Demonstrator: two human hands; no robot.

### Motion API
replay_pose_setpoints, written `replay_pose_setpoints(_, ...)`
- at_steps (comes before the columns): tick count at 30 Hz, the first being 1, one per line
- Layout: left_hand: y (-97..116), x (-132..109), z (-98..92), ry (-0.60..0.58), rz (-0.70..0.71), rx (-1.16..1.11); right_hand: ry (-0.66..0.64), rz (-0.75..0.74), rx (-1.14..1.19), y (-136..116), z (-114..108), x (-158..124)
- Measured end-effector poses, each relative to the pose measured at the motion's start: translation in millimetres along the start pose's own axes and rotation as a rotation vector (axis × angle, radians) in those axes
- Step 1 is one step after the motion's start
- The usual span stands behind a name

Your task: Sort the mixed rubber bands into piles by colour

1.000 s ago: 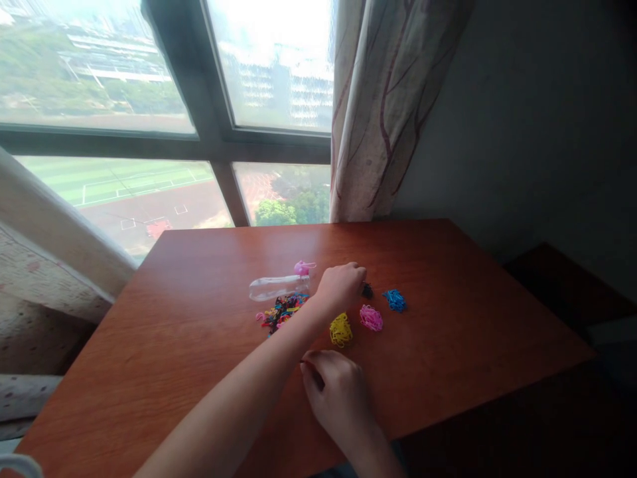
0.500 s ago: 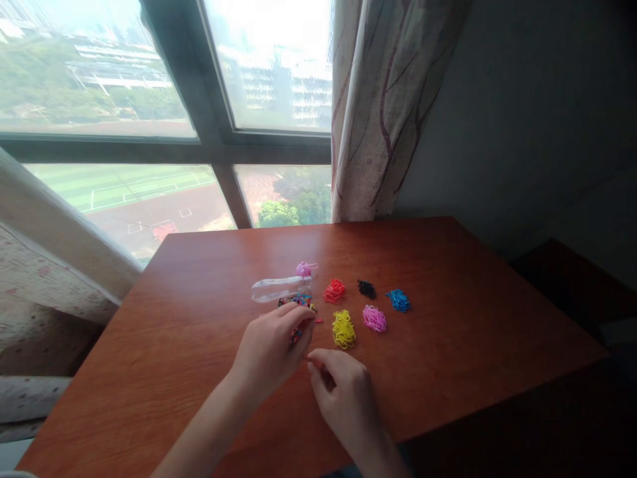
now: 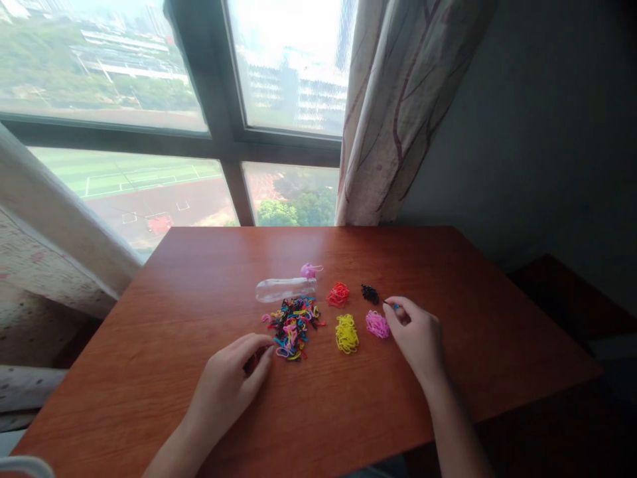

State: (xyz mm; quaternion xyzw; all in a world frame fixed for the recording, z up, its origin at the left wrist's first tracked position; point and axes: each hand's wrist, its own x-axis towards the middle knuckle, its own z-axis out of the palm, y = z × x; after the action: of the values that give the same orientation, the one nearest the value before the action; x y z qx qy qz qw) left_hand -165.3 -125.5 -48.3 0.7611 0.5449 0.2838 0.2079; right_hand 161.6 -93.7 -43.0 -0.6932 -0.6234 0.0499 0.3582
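Mixed pile of small coloured bands [image 3: 293,326] on the wooden table [image 3: 209,425], viewed from behind the seated worker's shoulders; it lies between the two hands, nearer the left. Left hand [image 3: 272,346]: at the pile's near left edge, thumb and forefinger drawn close together; whether they grip a band I cannot tell. Right hand [image 3: 386,305]: well to the right of the pile, fingertips pinched on a thin dark strand [image 3: 385,302]. Sorted heaps, all right of the pile: yellow heap [image 3: 347,334], nearest; red heap [image 3: 338,295], toward the window [image 3: 226,143]; pink heap [image 3: 377,324] and black heap [image 3: 369,293], farther out. Just beyond the pile, a clear bottle [image 3: 284,289] on its side and a pink object [image 3: 308,270] near its neck.
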Motion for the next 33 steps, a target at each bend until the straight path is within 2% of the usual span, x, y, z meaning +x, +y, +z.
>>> replay_pose_setpoints(6, -0.7, -1.1, -1.9, -0.011, 0.002, 0.018, -0.070, 0.037, -0.131, 9.2, 11.8, 24.6)
replay_pose_setpoints(14, -3.2, -2.2, -3.3, -0.012, -0.020, 0.026, -0.129, 0.042, -0.123, 6.4, 26.3, 31.1)
replay_pose_setpoints(22, -2.7, -1.5, -3.6, -0.067, -0.035, 0.035, -0.100, 0.030, -0.096, -1.3, 14.3, 26.3)
replay_pose_setpoints(27, -0.8, -1.4, -3.6, -0.079, -0.038, 0.054, -0.087, -0.035, 0.015, -23.3, 11.1, 8.6)
replay_pose_setpoints(33, 0.1, -1.3, -2.8, -0.096, -0.034, 0.100, -0.195, -0.161, 0.166, -63.2, 25.5, -40.6)
